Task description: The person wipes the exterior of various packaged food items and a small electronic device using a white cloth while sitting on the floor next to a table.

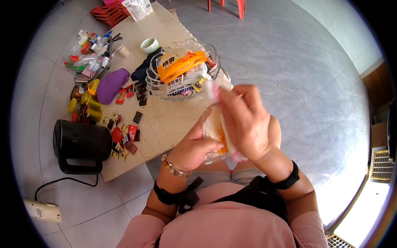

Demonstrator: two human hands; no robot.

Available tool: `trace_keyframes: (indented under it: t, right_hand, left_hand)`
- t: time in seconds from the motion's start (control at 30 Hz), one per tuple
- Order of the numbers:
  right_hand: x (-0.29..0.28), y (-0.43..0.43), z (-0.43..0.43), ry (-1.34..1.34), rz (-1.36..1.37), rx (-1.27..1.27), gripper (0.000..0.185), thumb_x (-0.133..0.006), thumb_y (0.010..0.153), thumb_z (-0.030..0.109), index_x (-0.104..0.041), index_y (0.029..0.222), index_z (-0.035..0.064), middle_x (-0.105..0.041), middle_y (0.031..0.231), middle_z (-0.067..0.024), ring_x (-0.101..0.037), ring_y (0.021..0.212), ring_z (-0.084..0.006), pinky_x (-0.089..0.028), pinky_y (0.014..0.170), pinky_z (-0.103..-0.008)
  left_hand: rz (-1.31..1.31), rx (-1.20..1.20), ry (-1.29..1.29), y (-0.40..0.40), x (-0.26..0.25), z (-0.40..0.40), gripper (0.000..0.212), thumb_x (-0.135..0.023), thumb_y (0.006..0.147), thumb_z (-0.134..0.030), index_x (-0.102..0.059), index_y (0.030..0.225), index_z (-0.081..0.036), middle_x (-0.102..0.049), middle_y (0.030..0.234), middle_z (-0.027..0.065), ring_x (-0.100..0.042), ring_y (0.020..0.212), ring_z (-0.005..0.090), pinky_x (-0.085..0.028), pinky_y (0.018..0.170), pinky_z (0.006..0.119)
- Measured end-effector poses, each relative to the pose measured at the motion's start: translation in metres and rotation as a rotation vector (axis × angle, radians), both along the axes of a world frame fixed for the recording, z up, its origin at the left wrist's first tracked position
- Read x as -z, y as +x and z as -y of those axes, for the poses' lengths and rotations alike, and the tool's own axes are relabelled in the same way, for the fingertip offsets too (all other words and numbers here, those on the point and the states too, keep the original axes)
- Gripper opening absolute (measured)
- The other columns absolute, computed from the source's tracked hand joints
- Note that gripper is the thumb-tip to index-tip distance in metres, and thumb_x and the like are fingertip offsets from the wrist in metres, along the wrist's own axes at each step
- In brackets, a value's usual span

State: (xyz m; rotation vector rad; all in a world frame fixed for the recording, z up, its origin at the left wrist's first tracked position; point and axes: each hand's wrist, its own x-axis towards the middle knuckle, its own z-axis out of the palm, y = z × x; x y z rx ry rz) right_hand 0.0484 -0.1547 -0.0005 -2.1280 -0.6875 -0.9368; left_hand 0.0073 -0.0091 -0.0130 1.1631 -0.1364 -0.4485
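Observation:
My left hand (192, 144), with bracelets at the wrist, grips a clear plastic package (212, 127) with an orange printed strip, above my lap. A blurred white and pink item (212, 91), perhaps a cloth, is pinched in the fingers of my right hand (246, 121). Its lower part seems to hang beside the package, partly hidden by that hand. Just beyond my hands, a scalloped clear glass bowl (152, 90) stands on the table. It holds an orange packet (183, 63), a white printed pouch (176, 86) and small wrapped pieces.
On the marble-patterned table (164, 124) are a black electric kettle (82, 144), a purple cloth item (113, 85), a pale green cup (149, 45), scattered wrapped sweets (124, 139) and gold-coloured jars (91, 107). A red plastic stool (240, 7) stands beyond.

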Motion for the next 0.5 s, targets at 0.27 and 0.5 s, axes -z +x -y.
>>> trace_keyframes:
  t: [0.27,0.5]
  right_hand:
    - [0.009,-0.018,-0.009,-0.046,-0.045,-0.049,0.032,-0.065,0.072,0.009,-0.062,0.105,0.0082,-0.055,0.090,-0.0079,-0.060,0.069,-0.0209,-0.050,0.053,-0.0299]
    - [0.027,-0.041,-0.013,-0.153,-0.011,-0.216,0.035,-0.065,0.065,0.011,-0.064,0.100,0.0105,-0.053,0.097,-0.0070,-0.057,0.076,-0.0190,-0.051,0.057,-0.0307]
  left_hand:
    - [-0.236,-0.048,-0.750,0.007,0.008,-0.004,0.053,-0.049,0.090,-0.020,-0.033,0.138,-0.003,-0.048,0.131,0.0080,-0.044,0.122,0.0203,-0.037,0.100,0.035]
    - [-0.098,-0.219,-0.428,0.013,-0.003,-0.006,0.045,-0.044,0.095,-0.026,-0.038,0.133,-0.002,-0.051,0.128,0.0105,-0.051,0.115,0.0229,-0.039,0.099,0.039]
